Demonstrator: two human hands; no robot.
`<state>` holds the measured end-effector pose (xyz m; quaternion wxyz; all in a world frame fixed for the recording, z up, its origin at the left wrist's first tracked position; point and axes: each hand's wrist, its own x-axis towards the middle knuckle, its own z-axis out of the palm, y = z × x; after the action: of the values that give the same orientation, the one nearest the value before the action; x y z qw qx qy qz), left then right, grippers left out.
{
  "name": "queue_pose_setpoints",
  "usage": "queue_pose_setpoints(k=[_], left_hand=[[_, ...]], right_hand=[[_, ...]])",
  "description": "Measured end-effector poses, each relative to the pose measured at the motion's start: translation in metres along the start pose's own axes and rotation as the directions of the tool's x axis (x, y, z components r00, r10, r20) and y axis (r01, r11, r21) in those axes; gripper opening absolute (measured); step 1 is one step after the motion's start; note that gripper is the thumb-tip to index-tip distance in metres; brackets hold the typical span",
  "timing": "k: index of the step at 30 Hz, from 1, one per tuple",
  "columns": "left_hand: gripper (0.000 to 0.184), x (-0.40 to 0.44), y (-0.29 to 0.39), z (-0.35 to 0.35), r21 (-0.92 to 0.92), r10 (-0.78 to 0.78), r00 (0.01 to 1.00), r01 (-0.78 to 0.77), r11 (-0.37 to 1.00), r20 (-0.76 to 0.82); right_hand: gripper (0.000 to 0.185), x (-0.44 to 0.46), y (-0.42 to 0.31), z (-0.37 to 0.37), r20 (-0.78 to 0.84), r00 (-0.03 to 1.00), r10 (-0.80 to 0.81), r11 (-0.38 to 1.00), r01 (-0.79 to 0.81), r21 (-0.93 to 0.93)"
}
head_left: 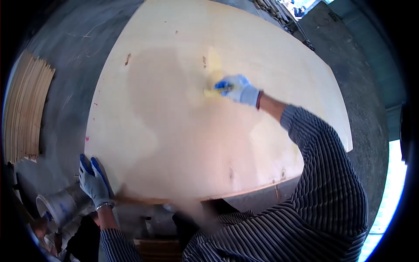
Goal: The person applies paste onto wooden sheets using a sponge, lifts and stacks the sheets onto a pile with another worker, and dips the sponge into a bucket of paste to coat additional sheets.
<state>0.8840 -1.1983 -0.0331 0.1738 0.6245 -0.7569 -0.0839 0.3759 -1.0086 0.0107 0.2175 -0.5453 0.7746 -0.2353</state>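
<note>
A large pale wooden sheet point(174, 109) lies flat before me, with a few brown knots and small red marks near its left edge. My right hand point(238, 89), in a white and blue glove, is over the upper middle of the sheet, its fingers closed around a tool blurred by motion. A yellowish streak point(214, 61) shows on the wood beside it. At the sheet's lower left corner is my left hand point(92, 180), also gloved, with its fingers stretched out along the edge.
A stack of thin wooden strips point(28, 109) stands at the far left. Near my left hand is a bucket point(61, 207) lying tilted. Part of another person's hand point(40, 228) shows at the lower left. Long pieces point(283, 17) lie beyond the sheet.
</note>
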Motion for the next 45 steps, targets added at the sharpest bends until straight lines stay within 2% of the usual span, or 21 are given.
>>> queue_pose_setpoints(k=[1, 5, 11, 17, 19, 20, 21, 23, 25, 29, 31, 33, 34, 35, 37, 38, 39, 41, 42, 44, 45], left_hand=[[0.047, 0.0, 0.003, -0.002, -0.011, 0.013, 1.0, -0.013, 1.0, 0.001], [0.053, 0.001, -0.001, -0.001, 0.084, 0.003, 0.999, -0.007, 0.996, 0.046], [0.061, 0.0, 0.0, -0.008, 0.111, -0.026, 0.994, 0.015, 0.994, 0.105], [0.06, 0.004, -0.007, -0.014, 0.062, 0.072, 0.985, -0.083, 0.995, 0.158], [0.057, 0.013, -0.026, -0.003, 0.013, 0.145, 0.977, -0.149, 0.989, 0.159], [0.054, 0.016, -0.037, 0.004, -0.116, 0.193, 0.969, -0.177, 0.977, 0.154], [0.05, 0.018, -0.038, 0.004, -0.24, 0.234, 0.962, -0.196, 0.951, 0.143], [0.046, 0.014, -0.035, 0.004, -0.242, 0.196, 0.969, -0.156, 0.958, 0.15], [0.045, 0.015, -0.033, 0.003, -0.244, 0.2, 0.97, -0.163, 0.956, 0.137], [0.043, 0.014, -0.027, 0.0, -0.28, 0.141, 0.974, -0.088, 0.956, 0.175], [0.044, 0.017, -0.03, 0.004, -0.214, 0.181, 0.971, -0.146, 0.966, 0.154], [0.045, 0.014, -0.022, -0.005, -0.299, 0.151, 0.971, -0.091, 0.95, 0.185], [0.045, 0.015, -0.017, -0.011, -0.31, 0.104, 0.961, -0.02, 0.951, 0.257], [0.045, 0.016, -0.017, -0.01, -0.298, 0.086, 0.962, -0.004, 0.954, 0.26], [0.046, 0.017, -0.024, -0.008, -0.334, 0.144, 0.952, -0.048, 0.941, 0.269], [0.047, 0.015, -0.031, -0.001, -0.318, 0.164, 0.965, -0.093, 0.944, 0.205], [0.047, 0.014, -0.033, -0.002, -0.304, 0.153, 0.965, -0.082, 0.949, 0.215], [0.042, 0.014, -0.028, -0.003, -0.248, 0.191, 0.969, -0.148, 0.957, 0.159], [0.042, 0.015, -0.028, -0.003, -0.312, 0.211, 0.964, -0.153, 0.937, 0.161], [0.042, 0.016, -0.026, -0.005, -0.308, 0.176, 0.962, -0.106, 0.945, 0.21], [0.043, 0.017, -0.025, -0.008, -0.294, 0.139, 0.954, -0.057, 0.954, 0.264]], right_hand=[[0.02, -0.03, -0.018, 0.006, 0.017, 0.992, -0.127, 0.991, 0.127, -0.051], [0.024, -0.145, -0.09, 0.041, 0.208, 0.977, -0.056, 0.96, 0.109, -0.256], [0.037, -0.268, -0.159, 0.097, 0.134, 0.986, -0.101, 0.972, 0.127, -0.2], [0.03, -0.267, -0.169, 0.101, 0.037, 0.998, -0.052, 0.974, 0.059, -0.221], [0.027, -0.249, -0.166, 0.092, 0.01, 0.999, -0.035, 0.988, 0.036, -0.153], [0.03, -0.238, -0.164, 0.091, -0.112, 0.99, 0.09, 0.981, -0.068, 0.183], [0.033, -0.222, -0.16, 0.087, -0.175, 0.955, 0.239, 0.853, -0.12, 0.508], [0.035, -0.174, -0.149, 0.06, -0.246, 0.923, 0.295, 0.814, -0.108, 0.571], [0.039, -0.118, -0.129, 0.035, -0.309, 0.887, 0.342, 0.637, 0.022, 0.77], [0.03, -0.002, -0.083, -0.004, -0.341, 0.806, 0.483, 0.386, 0.153, 0.91], [0.028, 0.051, -0.053, -0.011, -0.194, 0.854, 0.483, 0.147, 0.139, 0.979], [0.021, 0.092, 0.001, -0.007, -0.079, 0.861, 0.503, 0.128, 0.016, 0.992], [0.02, 0.118, 0.026, -0.002, -0.166, 0.685, 0.709, 0.446, -0.254, 0.858], [0.021, 0.143, 0.047, 0.002, -0.35, 0.494, 0.796, 0.599, -0.556, 0.577], [0.022, 0.178, 0.079, -0.003, -0.444, 0.399, 0.802, 0.573, -0.725, 0.382], [0.022, 0.183, 0.06, -0.008, -0.474, 0.547, 0.69, 0.654, -0.751, 0.086], [0.022, 0.189, 0.046, -0.003, -0.544, 0.567, 0.619, 0.635, -0.769, -0.078], [0.025, 0.175, 0.013, 0.004, -0.498, 0.72, 0.484, 0.73, -0.646, -0.224], [0.025, 0.162, 0.006, 0.01, -0.499, 0.719, 0.483, 0.729, -0.646, -0.225], [0.037, 0.132, -0.015, 0.018, -0.291, 0.914, 0.284, 0.911, -0.352, -0.215], [0.033, 0.122, -0.033, 0.022, -0.207, 0.915, 0.347, 0.916, -0.378, -0.133]])
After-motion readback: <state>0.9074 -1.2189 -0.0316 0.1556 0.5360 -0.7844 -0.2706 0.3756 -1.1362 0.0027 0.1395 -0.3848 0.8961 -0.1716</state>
